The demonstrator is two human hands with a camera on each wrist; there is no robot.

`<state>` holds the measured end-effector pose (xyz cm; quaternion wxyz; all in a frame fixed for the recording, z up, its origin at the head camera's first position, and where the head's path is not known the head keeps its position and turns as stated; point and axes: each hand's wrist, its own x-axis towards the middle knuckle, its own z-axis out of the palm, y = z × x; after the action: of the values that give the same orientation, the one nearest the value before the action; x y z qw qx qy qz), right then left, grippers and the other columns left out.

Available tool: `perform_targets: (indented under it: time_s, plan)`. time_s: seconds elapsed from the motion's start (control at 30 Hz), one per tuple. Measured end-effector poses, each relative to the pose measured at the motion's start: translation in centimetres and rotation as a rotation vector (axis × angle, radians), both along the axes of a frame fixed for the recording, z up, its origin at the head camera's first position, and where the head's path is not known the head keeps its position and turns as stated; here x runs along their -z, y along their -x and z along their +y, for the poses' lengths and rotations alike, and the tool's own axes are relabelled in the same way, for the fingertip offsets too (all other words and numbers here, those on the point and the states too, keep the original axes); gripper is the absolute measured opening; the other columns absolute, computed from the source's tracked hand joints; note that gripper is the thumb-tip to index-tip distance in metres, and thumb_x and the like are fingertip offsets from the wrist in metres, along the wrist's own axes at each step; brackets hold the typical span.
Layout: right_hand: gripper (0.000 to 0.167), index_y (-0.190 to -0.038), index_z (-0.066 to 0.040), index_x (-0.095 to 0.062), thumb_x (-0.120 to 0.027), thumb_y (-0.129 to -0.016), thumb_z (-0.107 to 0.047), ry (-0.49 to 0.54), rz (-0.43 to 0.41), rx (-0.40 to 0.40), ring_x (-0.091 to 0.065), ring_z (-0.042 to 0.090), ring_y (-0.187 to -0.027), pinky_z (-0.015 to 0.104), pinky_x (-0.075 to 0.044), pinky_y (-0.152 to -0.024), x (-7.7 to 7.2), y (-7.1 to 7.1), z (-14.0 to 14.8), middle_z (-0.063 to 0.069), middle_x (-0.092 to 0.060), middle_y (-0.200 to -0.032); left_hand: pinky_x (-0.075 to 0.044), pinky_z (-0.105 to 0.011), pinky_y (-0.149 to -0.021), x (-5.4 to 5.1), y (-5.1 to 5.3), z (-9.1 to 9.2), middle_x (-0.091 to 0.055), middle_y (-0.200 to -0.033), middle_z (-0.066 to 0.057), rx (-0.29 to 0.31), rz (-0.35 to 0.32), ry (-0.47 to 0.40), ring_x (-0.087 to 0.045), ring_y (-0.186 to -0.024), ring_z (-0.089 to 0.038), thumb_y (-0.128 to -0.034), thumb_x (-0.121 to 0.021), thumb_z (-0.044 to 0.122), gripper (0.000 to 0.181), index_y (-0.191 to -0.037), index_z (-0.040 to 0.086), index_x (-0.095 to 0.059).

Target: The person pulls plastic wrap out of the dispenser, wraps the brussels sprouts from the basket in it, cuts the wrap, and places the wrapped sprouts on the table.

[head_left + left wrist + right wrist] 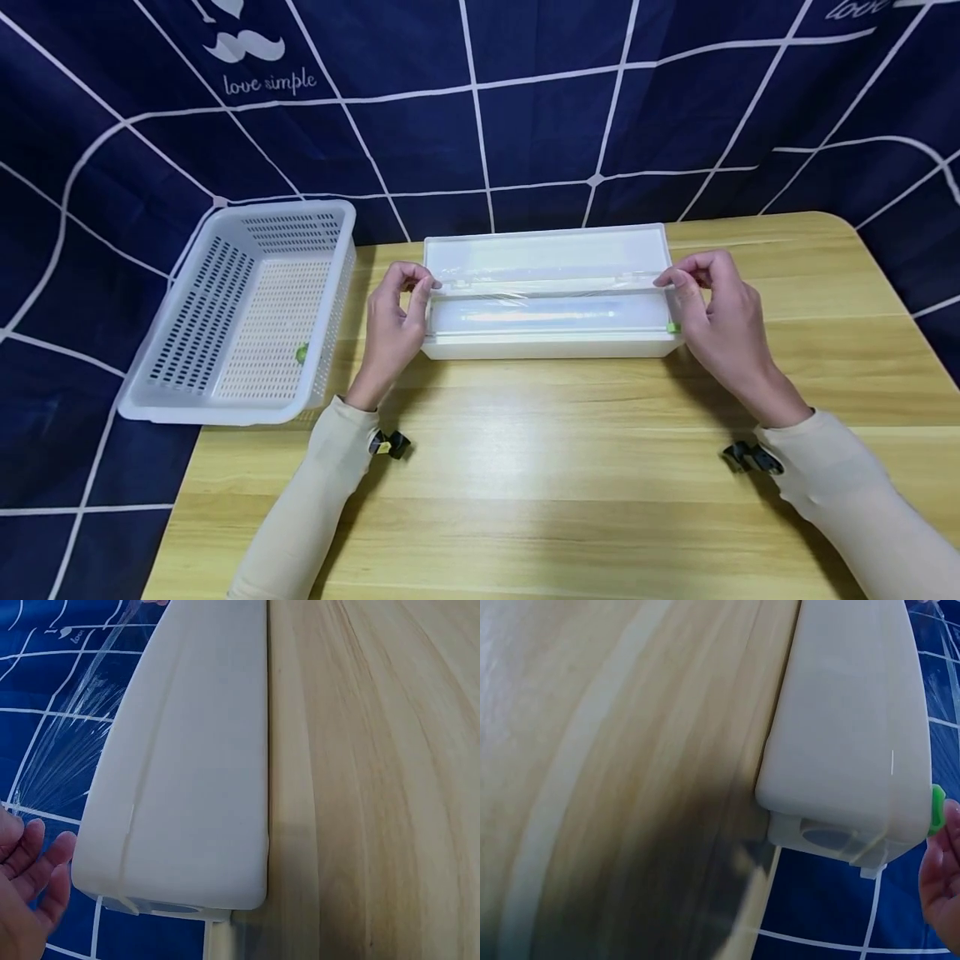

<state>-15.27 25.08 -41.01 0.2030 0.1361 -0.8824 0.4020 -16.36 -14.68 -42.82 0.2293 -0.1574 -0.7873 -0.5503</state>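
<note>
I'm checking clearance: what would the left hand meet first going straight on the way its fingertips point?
Beyond the clear film the left hand pinches, probably the white box; depth is unclear.

A long white box (551, 347) lies lengthwise from nine to three o'clock, its green tab (673, 327) at four. Clear, wrinkled film (517, 293) stretches across it.

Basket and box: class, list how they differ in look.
The basket has slotted walls; the box has a plain front. The basket is broad; the box is long and narrow. The basket holds a small green thing; the box has clear film stretched across it. Both are whitish and roughly rectangular.
</note>
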Motion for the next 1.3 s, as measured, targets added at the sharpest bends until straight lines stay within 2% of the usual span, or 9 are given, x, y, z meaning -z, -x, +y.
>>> perform_targets:
  time_s: [0.03, 0.23, 0.47, 0.73, 0.8, 0.9, 1.0, 1.13, 1.3]
  plan:
    - [0.016, -0.119, 0.007, -0.055, -0.056, -0.114, -0.008, -0.003, 0.007, -0.003, -0.06, 0.003, -0.103, 0.021, -0.032, -0.062, 0.0, 0.0, 0.0, 0.013, -0.076, -0.108, -0.053, -0.031, -0.089, -0.1, 0.0, 0.0, -0.073, -0.1, -0.02, 0.005, -0.003, -0.006, -0.069, -0.094, -0.036, -0.1093, -0.061, 0.0, 0.005, -0.106, -0.003, -0.063]
    - [0.016, -0.121, 0.01, -0.052, -0.051, -0.115, -0.005, 0.034, 0.004, -0.046, -0.063, 0.001, -0.083, 0.009, -0.046, -0.073, 0.0, 0.0, 0.0, 0.013, -0.077, -0.108, -0.054, -0.025, -0.066, -0.1, -0.2, 0.2, -0.074, -0.102, -0.019, 0.063, -0.038, -0.059, -0.062, -0.072, -0.033, -0.1131, -0.054, 0.0, 0.005, -0.109, -0.004, -0.055]
    - [0.019, -0.123, 0.013, -0.048, -0.048, -0.116, -0.005, 0.089, 0.012, -0.063, -0.07, -0.006, -0.089, 0.009, -0.052, -0.083, -0.1, -0.1, -0.2, 0.015, -0.079, -0.106, -0.061, -0.033, -0.079, -0.3, -0.3, 0.3, -0.076, -0.102, -0.018, 0.091, -0.03, -0.068, -0.071, -0.082, -0.033, -0.1145, -0.05, 0.0, 0.008, -0.109, -0.005, -0.051]
    - [0.02, -0.12, 0.013, -0.052, -0.051, -0.115, -0.006, 0.145, -0.003, -0.07, -0.073, -0.002, -0.091, 0.011, -0.054, -0.088, -0.1, 0.2, -0.1, 0.015, -0.078, -0.1, -0.063, -0.038, -0.088, -0.6, -0.4, 0.2, -0.076, -0.102, -0.021, 0.13, -0.036, -0.108, -0.075, -0.093, -0.035, -0.1131, -0.048, -0.006, 0.005, -0.11, -0.006, -0.051]
    - [0.019, -0.123, 0.014, -0.053, -0.053, -0.114, -0.003, 0.155, -0.001, -0.08, -0.073, -0.001, -0.09, 0.011, -0.055, -0.087, -0.1, 0.2, 0.0, 0.013, -0.078, -0.099, -0.063, -0.039, -0.09, -0.6, -0.5, 0.1, -0.076, -0.102, -0.021, 0.145, -0.058, -0.137, -0.075, -0.094, -0.036, -0.1116, -0.051, -0.007, 0.001, -0.112, -0.006, -0.052]
    - [0.022, -0.131, 0.012, -0.055, -0.056, -0.111, 0.002, 0.16, -0.002, -0.101, -0.074, 0.0, -0.09, 0.012, -0.055, -0.086, -0.1, 0.2, 0.2, 0.008, -0.077, -0.099, -0.062, -0.038, -0.094, -0.6, -0.5, 0.0, -0.077, -0.103, -0.02, 0.146, -0.093, -0.163, -0.075, -0.096, -0.035, -0.1066, -0.062, -0.008, 0.012, -0.117, -0.011, -0.058]
    - [0.031, -0.14, 0.008, -0.056, -0.059, -0.109, 0.006, 0.165, -0.015, -0.117, -0.073, 0.001, -0.093, 0.012, -0.055, -0.087, -0.1, 0.2, 0.4, 0.005, -0.077, -0.1, -0.061, -0.036, -0.095, -0.6, -0.5, -0.1, -0.078, -0.105, -0.019, 0.139, -0.106, -0.168, -0.076, -0.097, -0.03, -0.1008, -0.072, -0.009, 0.023, -0.121, -0.017, -0.064]
    - [0.042, -0.145, 0.005, -0.056, -0.064, -0.104, 0.011, 0.174, -0.043, -0.132, -0.072, 0.002, -0.097, 0.012, -0.054, -0.088, -0.2, 0.2, 0.6, 0.0, -0.077, -0.105, -0.062, -0.036, -0.091, -0.5, -0.5, -0.1, -0.079, -0.103, -0.019, 0.129, -0.098, -0.18, -0.077, -0.094, -0.023, -0.1008, -0.073, -0.009, 0.014, -0.113, -0.015, -0.073]
    - [0.044, -0.14, 0.003, -0.066, -0.075, -0.098, 0.01, 0.163, -0.067, -0.133, -0.072, 0.003, -0.099, 0.011, -0.055, -0.085, -0.1, 0.3, 0.8, 0.005, -0.077, -0.115, -0.064, -0.036, -0.087, -0.7, -0.5, 0.0, -0.079, -0.097, -0.02, 0.118, -0.053, -0.19, -0.077, -0.088, -0.022, -0.1034, -0.07, -0.006, 0.008, -0.106, -0.013, -0.075]
